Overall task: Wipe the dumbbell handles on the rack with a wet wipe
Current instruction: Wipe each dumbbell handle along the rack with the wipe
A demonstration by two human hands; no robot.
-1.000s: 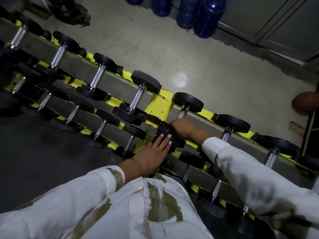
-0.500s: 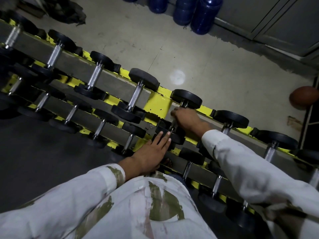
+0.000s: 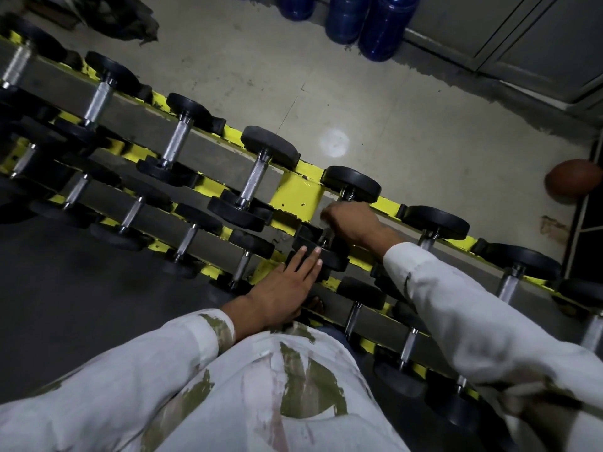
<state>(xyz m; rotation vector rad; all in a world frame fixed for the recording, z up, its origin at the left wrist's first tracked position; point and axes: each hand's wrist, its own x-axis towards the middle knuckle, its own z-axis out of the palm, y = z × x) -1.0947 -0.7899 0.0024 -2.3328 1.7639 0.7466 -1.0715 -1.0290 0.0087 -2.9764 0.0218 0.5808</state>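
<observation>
A long yellow rack (image 3: 295, 199) with 2 rows runs across the floor (image 3: 408, 125). A black dumbbell (image 3: 350, 185) sits in the top row. The right hand (image 3: 350, 221) is closed around its handle. The left hand (image 3: 287, 287) lies flat and open, fingers on the near black end. No wipe can be seen.

We see two-tier rack (image 3: 295, 199) crossing floor (image 3: 375, 102) diagonally, dumbbells (image 3: 254, 181) on both tiers. Water jugs (image 3: 385, 24) behind rack by wall. Ball (image 3: 572, 181) far right on floor.
</observation>
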